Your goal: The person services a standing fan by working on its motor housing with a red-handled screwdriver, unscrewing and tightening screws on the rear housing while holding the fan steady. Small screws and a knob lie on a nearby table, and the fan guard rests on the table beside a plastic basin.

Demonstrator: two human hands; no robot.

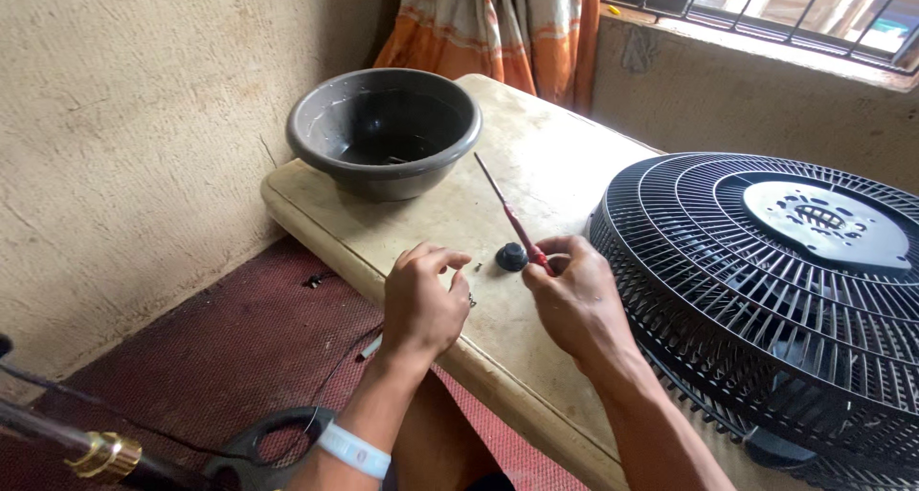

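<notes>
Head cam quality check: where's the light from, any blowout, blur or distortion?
Head view: daylight enters from the barred window at top right, which is blown out; the table is evenly lit with soft shadows under the bowl; both hands and the screwdriver are sharp; wide-angle bending shows at the edges.

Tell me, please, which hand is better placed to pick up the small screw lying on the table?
The left hand, I think: its fingertips are curled just beside the screw, while the right hand already grips the screwdriver.
</notes>
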